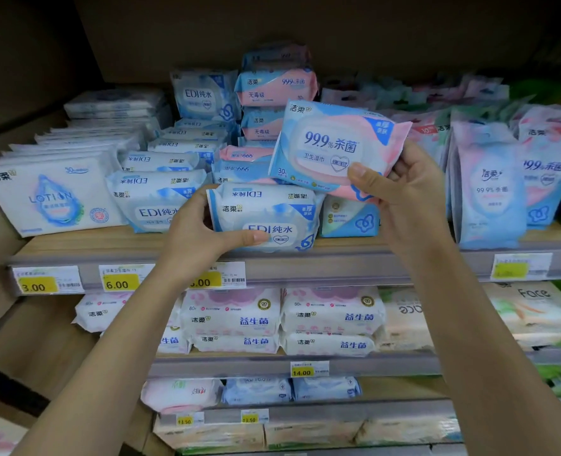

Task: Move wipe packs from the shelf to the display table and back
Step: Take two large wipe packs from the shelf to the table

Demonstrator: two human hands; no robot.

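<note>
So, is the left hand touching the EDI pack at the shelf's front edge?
Touching. The head view shows the left hand gripping the EDI pack, thumb pressed across its front.

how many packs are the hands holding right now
2. The right hand holds a pink-and-blue 99.9% pack lifted above the stacks; the left hand grips a white-and-blue EDI pack at the front edge of the shelf. I see no others held.

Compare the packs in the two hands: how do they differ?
Colour: the 99.9% pack is pink and blue; the EDI pack is white and blue. Pose: the right hand holds the 99.9% pack raised and tilted; the left hand grips the EDI pack low at the shelf edge. Both are soft wipe packs.
</note>
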